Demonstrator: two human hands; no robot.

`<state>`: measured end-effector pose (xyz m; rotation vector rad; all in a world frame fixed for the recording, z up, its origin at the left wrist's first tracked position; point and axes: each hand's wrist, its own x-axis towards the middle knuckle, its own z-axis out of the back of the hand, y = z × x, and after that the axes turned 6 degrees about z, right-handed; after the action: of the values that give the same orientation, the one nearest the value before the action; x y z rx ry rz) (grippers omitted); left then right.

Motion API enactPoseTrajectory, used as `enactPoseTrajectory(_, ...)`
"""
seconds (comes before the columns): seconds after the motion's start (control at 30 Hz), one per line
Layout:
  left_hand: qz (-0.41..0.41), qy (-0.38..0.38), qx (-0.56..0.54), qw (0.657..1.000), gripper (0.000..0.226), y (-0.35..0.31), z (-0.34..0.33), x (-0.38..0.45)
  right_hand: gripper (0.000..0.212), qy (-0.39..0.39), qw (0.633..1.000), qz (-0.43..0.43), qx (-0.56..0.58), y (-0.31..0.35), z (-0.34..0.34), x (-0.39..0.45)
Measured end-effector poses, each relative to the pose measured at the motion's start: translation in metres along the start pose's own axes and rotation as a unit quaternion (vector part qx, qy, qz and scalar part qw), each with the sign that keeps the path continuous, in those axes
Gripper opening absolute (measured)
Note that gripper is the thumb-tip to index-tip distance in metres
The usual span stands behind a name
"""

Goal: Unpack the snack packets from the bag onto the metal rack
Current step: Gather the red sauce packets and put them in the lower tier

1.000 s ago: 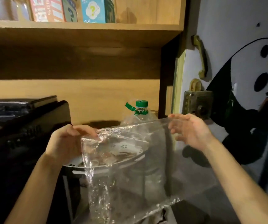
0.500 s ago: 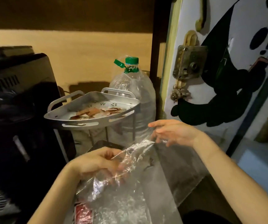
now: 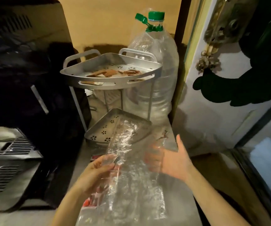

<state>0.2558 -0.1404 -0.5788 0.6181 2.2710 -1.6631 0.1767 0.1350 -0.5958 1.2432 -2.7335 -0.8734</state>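
From the head view, the clear plastic bag [image 3: 128,181] lies on the bench [image 3: 177,214] in front of the metal rack [image 3: 110,84], its mouth reaching the rack's lower tray. The left hand [image 3: 97,172] pinches the film; the right hand [image 3: 172,162] is spread open, fingers [image 3: 152,159] behind the plastic. Brown snack packets [image 3: 113,73] sit on the rack's top tray. The bag looks light, limp and slippery, best held at its mouth edge.
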Motion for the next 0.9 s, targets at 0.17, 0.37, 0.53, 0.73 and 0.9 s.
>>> enactPoseTrajectory(0.17,0.026,-0.134,0.024,0.99,0.028,0.024,0.019,-0.01,0.083,-0.215,0.941,0.032,-0.259,-0.052,-0.004,0.027)
enactPoseTrajectory(0.37,-0.024,-0.328,0.296,0.897,0.061,0.037,0.021,-0.022,0.064,-0.245,0.885,0.031,-0.394,-0.079,-0.014,0.053)
enactPoseTrajectory(0.53,-0.185,-0.397,0.548,0.713,0.055,0.047,0.013,-0.023,0.059,-0.228,0.86,0.024,-0.455,-0.102,-0.031,0.075)
enactPoseTrajectory(0.73,-0.079,-0.331,0.578,0.742,0.055,0.071,0.027,0.007,0.023,-0.209,0.846,0.048,-0.489,-0.132,-0.049,0.091)
enactPoseTrajectory(0.9,-0.02,-0.303,0.545,0.781,0.059,0.085,0.038,0.022,0.007,-0.199,0.823,0.081,-0.526,-0.131,-0.051,0.087)
